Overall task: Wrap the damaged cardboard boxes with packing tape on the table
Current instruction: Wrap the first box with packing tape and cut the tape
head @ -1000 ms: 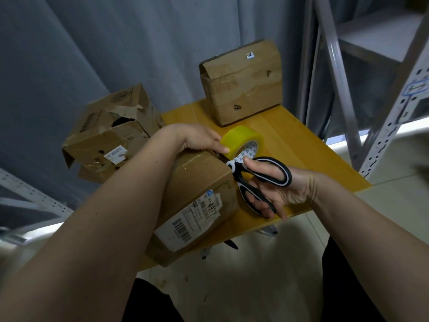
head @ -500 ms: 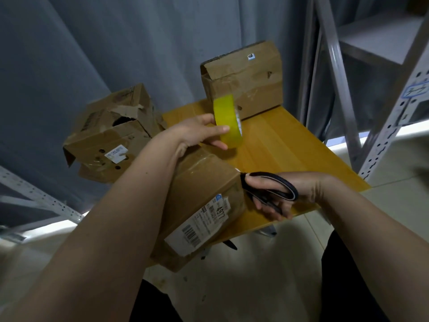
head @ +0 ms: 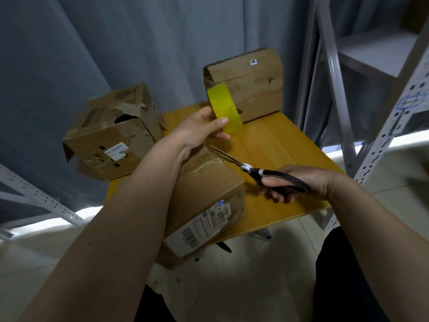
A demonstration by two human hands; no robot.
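Gripping tape roll [head: 224,109], left hand [head: 197,130] raised

Both forearms are bare from elbow to wrist, with no sleeves, watch, rings or gloves showing. The left hand [head: 197,129] and right hand [head: 299,182] have short, plain nails. Dark, black-looking clothing [head: 348,275] covers the legs at the bottom of the frame.

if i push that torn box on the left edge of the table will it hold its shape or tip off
The torn box would probably crumple rather than stay stiff: its top is ripped open and its flaps hang loose. It looks to overhang the table edge, so a push could tip it off.
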